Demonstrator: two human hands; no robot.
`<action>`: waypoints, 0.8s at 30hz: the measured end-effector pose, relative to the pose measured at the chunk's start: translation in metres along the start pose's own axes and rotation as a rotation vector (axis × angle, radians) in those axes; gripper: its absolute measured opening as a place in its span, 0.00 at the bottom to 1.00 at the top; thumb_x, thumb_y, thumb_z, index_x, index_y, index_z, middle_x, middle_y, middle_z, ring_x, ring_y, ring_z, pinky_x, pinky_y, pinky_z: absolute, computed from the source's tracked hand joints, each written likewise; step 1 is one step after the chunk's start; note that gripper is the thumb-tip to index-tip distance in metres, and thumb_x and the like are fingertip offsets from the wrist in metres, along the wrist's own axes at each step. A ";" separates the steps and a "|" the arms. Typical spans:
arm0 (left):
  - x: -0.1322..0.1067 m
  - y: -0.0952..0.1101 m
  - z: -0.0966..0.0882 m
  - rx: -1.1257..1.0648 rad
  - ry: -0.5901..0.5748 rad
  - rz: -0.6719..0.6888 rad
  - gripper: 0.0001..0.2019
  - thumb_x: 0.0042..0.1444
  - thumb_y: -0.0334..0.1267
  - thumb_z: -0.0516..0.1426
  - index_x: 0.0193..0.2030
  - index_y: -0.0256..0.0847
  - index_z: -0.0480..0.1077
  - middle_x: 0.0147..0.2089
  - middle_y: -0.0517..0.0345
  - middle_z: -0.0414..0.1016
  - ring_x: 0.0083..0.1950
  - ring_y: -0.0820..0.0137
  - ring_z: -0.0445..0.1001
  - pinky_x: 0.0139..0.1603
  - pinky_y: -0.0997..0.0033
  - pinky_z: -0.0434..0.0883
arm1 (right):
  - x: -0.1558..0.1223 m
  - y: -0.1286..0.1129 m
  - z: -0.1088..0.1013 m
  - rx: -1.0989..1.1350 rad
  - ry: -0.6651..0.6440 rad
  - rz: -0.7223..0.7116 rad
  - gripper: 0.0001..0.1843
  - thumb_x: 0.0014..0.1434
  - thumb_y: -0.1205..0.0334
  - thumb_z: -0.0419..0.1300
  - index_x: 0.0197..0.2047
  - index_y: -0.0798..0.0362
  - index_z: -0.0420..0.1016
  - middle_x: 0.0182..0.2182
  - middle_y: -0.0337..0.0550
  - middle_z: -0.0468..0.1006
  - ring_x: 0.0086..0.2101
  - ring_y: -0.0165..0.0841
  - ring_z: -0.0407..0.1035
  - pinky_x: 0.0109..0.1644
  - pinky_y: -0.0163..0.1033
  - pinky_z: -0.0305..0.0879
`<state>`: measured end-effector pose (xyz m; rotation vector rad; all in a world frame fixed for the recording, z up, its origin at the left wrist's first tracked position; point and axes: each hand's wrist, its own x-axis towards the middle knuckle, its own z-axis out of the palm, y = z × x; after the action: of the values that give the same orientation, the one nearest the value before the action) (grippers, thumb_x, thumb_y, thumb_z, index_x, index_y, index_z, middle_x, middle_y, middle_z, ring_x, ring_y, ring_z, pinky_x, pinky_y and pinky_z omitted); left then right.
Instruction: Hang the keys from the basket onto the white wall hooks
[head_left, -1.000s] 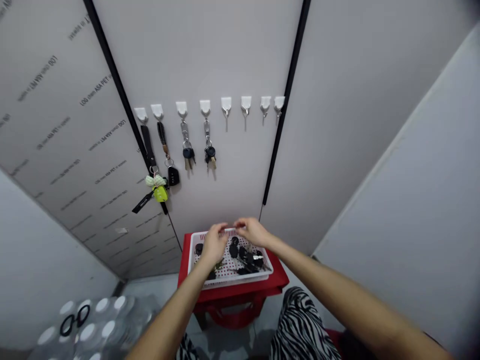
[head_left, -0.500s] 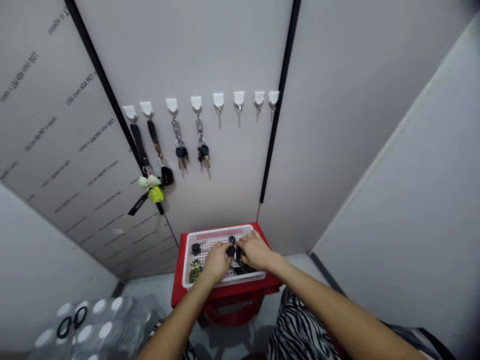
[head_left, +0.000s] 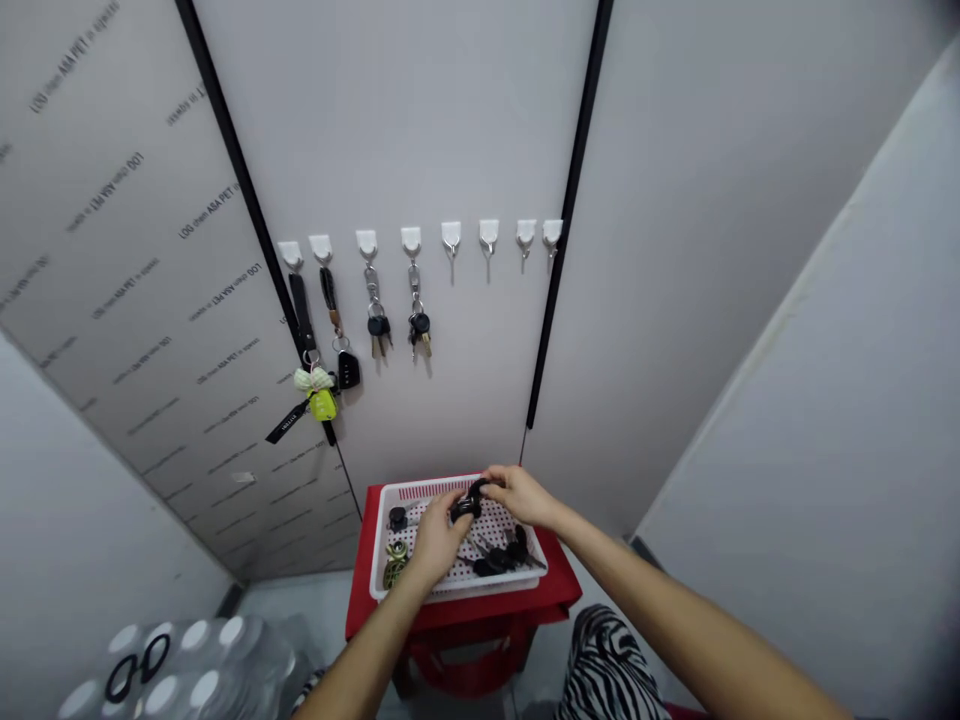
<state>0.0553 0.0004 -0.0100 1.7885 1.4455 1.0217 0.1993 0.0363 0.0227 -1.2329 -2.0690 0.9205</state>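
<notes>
A white perforated basket point(head_left: 459, 585) rests on a red stool point(head_left: 559, 585) against the wall and holds several black keys point(head_left: 501, 556). My left hand point(head_left: 435, 535) and my right hand point(head_left: 519, 494) hover over the basket and pinch a black key bunch point(head_left: 466, 503) between them, lifted a little above the basket floor. On the wall above runs a row of white hooks point(head_left: 450, 236). The left ones carry key sets point(head_left: 418, 325), the right ones hang bare.
A green and gold keychain point(head_left: 395, 565) and a round black key point(head_left: 397, 517) lie at the basket's left end. A yellow-green fob point(head_left: 322, 402) hangs from the leftmost hook. Wrapped bottles point(head_left: 180, 665) stand at lower left. Zebra-print fabric point(head_left: 604, 665) covers my leg.
Both hands dipped into the basket, closed on a black key bunch and raised it slightly. The camera tilted, shifting the hooks lower in view.
</notes>
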 end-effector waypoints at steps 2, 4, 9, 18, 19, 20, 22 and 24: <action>0.004 0.004 -0.001 -0.166 -0.011 -0.009 0.16 0.40 0.32 0.49 0.40 0.34 0.62 0.40 0.53 0.67 0.41 0.71 0.63 0.44 0.72 0.58 | 0.002 -0.005 0.003 0.215 0.015 0.036 0.07 0.44 0.64 0.49 0.25 0.58 0.65 0.21 0.38 0.69 0.24 0.26 0.62 0.31 0.32 0.58; 0.008 0.007 -0.003 -0.321 -0.025 -0.017 0.14 0.41 0.32 0.49 0.37 0.33 0.63 0.37 0.52 0.69 0.38 0.72 0.65 0.42 0.72 0.60 | 0.005 -0.010 0.007 0.373 0.044 0.071 0.07 0.43 0.64 0.49 0.24 0.58 0.63 0.20 0.38 0.69 0.23 0.25 0.62 0.31 0.33 0.59; 0.020 0.016 -0.019 -0.489 0.037 -0.109 0.11 0.39 0.33 0.51 0.32 0.33 0.65 0.32 0.54 0.70 0.33 0.72 0.67 0.38 0.71 0.62 | 0.009 -0.023 0.003 0.332 0.171 0.081 0.09 0.44 0.64 0.48 0.29 0.59 0.64 0.23 0.42 0.70 0.26 0.27 0.63 0.33 0.36 0.59; 0.035 0.038 -0.051 -0.693 -0.028 -0.153 0.16 0.36 0.36 0.54 0.35 0.35 0.61 0.23 0.62 0.68 0.26 0.78 0.66 0.31 0.75 0.63 | 0.012 -0.049 -0.013 -0.108 0.181 -0.288 0.13 0.41 0.71 0.51 0.33 0.53 0.68 0.30 0.41 0.70 0.33 0.28 0.62 0.39 0.35 0.57; 0.036 0.039 -0.051 -0.708 -0.025 -0.165 0.17 0.36 0.37 0.54 0.36 0.35 0.60 0.23 0.62 0.68 0.25 0.78 0.66 0.30 0.76 0.63 | 0.012 -0.051 -0.012 -0.107 0.218 -0.287 0.13 0.40 0.71 0.52 0.33 0.54 0.67 0.30 0.41 0.70 0.32 0.28 0.63 0.38 0.34 0.57; 0.037 0.040 -0.052 -0.719 -0.022 -0.174 0.17 0.36 0.37 0.55 0.36 0.35 0.60 0.23 0.62 0.68 0.25 0.78 0.66 0.30 0.76 0.63 | 0.013 -0.052 -0.011 -0.113 0.253 -0.291 0.12 0.40 0.70 0.52 0.32 0.54 0.67 0.29 0.41 0.70 0.31 0.28 0.63 0.37 0.33 0.57; 0.038 0.041 -0.052 -0.722 -0.021 -0.190 0.18 0.35 0.38 0.55 0.36 0.35 0.59 0.22 0.63 0.67 0.23 0.79 0.65 0.27 0.77 0.62 | 0.014 -0.054 -0.008 -0.148 0.301 -0.316 0.08 0.41 0.69 0.52 0.28 0.54 0.68 0.26 0.40 0.70 0.29 0.27 0.62 0.35 0.33 0.57; 0.040 0.040 -0.054 -0.700 -0.025 -0.197 0.18 0.36 0.39 0.54 0.37 0.35 0.60 0.21 0.64 0.66 0.20 0.80 0.64 0.24 0.79 0.60 | 0.016 -0.056 -0.008 -0.190 0.323 -0.336 0.06 0.43 0.67 0.50 0.24 0.55 0.68 0.23 0.39 0.70 0.27 0.27 0.62 0.35 0.33 0.57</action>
<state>0.0330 0.0303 0.0592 1.1274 1.0355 1.2013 0.1698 0.0339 0.0733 -1.0030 -2.0449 0.3535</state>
